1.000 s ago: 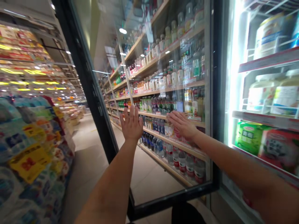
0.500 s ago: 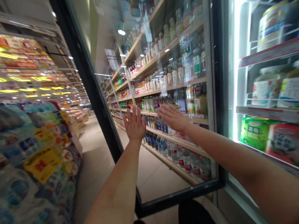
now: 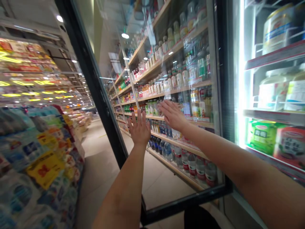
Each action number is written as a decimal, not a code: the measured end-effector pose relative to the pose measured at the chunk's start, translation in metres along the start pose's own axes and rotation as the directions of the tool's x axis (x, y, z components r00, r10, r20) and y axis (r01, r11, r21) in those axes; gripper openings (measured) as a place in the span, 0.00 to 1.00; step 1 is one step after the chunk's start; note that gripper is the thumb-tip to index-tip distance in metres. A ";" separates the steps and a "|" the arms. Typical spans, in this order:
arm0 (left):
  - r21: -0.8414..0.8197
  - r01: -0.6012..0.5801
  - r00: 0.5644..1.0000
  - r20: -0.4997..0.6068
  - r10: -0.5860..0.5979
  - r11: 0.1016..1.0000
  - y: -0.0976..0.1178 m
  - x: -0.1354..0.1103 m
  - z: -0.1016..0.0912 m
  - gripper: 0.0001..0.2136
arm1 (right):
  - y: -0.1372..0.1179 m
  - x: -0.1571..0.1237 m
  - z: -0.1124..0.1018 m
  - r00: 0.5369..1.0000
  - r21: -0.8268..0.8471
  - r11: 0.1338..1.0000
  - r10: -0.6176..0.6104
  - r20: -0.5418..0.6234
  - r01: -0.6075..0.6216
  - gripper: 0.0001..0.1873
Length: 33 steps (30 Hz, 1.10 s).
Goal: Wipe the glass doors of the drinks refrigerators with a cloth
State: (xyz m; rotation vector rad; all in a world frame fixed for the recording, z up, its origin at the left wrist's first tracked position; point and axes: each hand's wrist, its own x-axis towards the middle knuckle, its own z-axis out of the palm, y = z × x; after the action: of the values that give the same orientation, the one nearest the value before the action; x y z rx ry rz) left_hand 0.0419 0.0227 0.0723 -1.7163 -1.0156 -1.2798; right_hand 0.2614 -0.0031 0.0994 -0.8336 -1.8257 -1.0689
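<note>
A black-framed glass door [image 3: 186, 204] of a lit fridge stands swung out in front of me. My left hand [image 3: 140, 132] is spread with its fingers up, over the lower middle of the pane. To the right and slightly higher, my right hand [image 3: 173, 115] reaches across the pane, palm down or flat, fingers stretched to the left. Neither hand holds anything. Both appear to rest on the glass, though the contact itself is hidden by the hands. Through the pane, wooden shelves [image 3: 171, 139] with rows of drink bottles show.
On the right, the open fridge holds jars, a green pack [image 3: 261, 135] and a red pack [image 3: 289, 144] behind a white light strip [image 3: 241, 73]. At left stands a goods display with a yellow sign [image 3: 45, 170]. A tiled aisle [image 3: 95, 152] runs between.
The view has shifted slightly. My right hand has slid a little up and to the left across the pane, while my left hand keeps nearly the same place.
</note>
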 end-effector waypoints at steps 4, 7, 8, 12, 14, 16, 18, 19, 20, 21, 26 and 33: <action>-0.036 0.014 1.000 0.021 -0.014 0.999 0.000 0.000 0.000 0.27 | -0.013 -0.005 0.009 0.996 0.014 0.997 0.073 -0.043 -0.072 0.29; -0.045 0.015 1.000 0.020 -0.014 0.999 0.001 0.000 -0.001 0.27 | -0.020 -0.017 0.015 0.993 0.055 0.993 -0.107 0.056 0.104 0.29; -0.038 0.008 1.000 0.010 -0.008 0.999 0.001 0.000 -0.001 0.27 | -0.018 -0.017 0.014 0.986 0.071 0.987 -0.147 0.080 0.142 0.30; 0.015 -0.022 0.999 -0.032 0.022 1.000 0.000 -0.001 0.000 0.27 | 0.000 0.008 0.005 1.000 0.075 0.997 0.004 0.003 -0.004 0.31; 0.026 -0.025 0.999 -0.034 0.026 0.999 -0.001 -0.001 0.001 0.27 | 0.005 0.018 0.004 0.978 0.083 0.980 0.187 -0.094 -0.180 0.31; 0.015 -0.017 0.999 -0.028 0.018 1.000 -0.001 -0.001 0.001 0.27 | 0.000 0.014 0.008 0.954 0.092 0.962 0.268 -0.134 -0.258 0.31; -0.002 -0.013 1.000 -0.021 0.013 1.000 -0.001 -0.001 0.001 0.27 | -0.008 0.000 0.015 0.983 0.074 0.986 0.158 -0.095 -0.151 0.30; -0.008 -0.014 1.000 -0.018 0.014 1.000 -0.001 -0.001 0.001 0.27 | -0.011 -0.009 0.018 0.998 0.068 0.997 0.030 -0.051 -0.027 0.29; -0.012 -0.014 1.000 -0.017 0.014 1.000 0.000 0.000 0.000 0.27 | -0.011 -0.017 0.020 0.993 0.070 0.990 -0.122 -0.001 0.121 0.28; -0.015 -0.014 1.000 -0.016 0.014 1.000 0.000 0.000 0.000 0.27 | -0.009 -0.023 0.020 0.963 0.081 0.962 -0.265 0.045 0.260 0.28; -0.036 -0.001 1.000 -0.009 0.001 0.999 0.000 -0.001 -0.001 0.27 | 0.023 -0.024 0.004 0.981 0.013 0.982 -0.188 0.038 0.188 0.30; -0.062 0.023 1.000 0.012 -0.022 0.998 0.001 0.000 -0.001 0.27 | 0.016 -0.059 0.007 0.999 -0.011 0.999 -0.047 0.027 0.047 0.31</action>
State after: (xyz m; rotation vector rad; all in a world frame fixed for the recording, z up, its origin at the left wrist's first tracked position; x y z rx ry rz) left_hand 0.0424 0.0209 0.0726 -1.7655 -1.0136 -1.3303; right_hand 0.2974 0.0026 0.0499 -0.8196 -1.8714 -1.1042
